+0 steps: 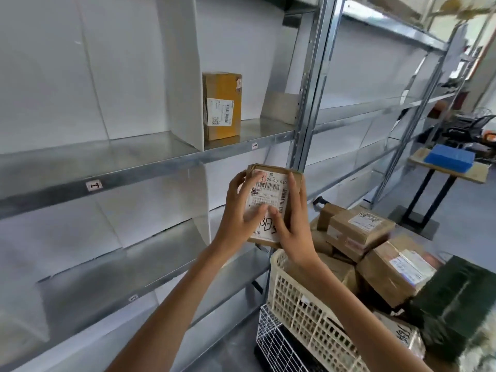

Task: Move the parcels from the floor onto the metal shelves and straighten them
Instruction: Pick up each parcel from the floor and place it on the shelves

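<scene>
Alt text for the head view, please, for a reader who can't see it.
The left hand and right hand hold a small labelled parcel in front of metal shelves. A taller box stands upright on one, beside a white divider; a cream basket of more parcels sits lower right.

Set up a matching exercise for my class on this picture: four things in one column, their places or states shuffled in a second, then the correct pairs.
Column A
1. labelled parcel
2. yellow-taped box
3. blue block
4. cream basket

Column B
a. on the small table at the right
b. gripped by left hand and right hand
c. heaped with brown parcels
d. upright on the metal shelf beside a white divider

Pairs: 1-b; 2-d; 3-a; 4-c
</scene>
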A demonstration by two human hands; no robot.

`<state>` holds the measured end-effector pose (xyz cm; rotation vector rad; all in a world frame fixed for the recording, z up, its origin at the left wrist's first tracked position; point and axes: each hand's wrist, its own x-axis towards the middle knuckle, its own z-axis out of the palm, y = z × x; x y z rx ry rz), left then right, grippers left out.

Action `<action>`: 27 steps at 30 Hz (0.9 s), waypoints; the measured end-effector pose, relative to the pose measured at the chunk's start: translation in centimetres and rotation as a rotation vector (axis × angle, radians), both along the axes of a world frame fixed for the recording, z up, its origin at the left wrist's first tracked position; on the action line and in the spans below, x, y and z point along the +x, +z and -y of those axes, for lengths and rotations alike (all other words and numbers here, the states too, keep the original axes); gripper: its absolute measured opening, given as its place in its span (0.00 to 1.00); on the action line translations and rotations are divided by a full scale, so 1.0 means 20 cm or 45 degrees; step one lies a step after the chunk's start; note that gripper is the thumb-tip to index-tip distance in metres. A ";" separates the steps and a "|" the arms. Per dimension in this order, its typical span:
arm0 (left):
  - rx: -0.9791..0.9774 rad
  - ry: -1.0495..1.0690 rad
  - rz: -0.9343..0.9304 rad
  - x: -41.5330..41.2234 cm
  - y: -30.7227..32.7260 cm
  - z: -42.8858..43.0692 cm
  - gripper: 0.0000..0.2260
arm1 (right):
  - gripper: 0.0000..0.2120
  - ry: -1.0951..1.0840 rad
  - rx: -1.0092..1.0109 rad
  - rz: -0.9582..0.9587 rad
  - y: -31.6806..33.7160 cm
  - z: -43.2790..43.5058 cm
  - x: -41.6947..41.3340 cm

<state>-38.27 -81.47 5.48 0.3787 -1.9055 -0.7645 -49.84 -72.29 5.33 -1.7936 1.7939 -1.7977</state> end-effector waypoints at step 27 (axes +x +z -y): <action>0.349 0.628 -0.051 -0.57 -0.74 0.78 0.31 | 0.41 0.407 0.406 0.099 -0.62 1.14 -0.62</action>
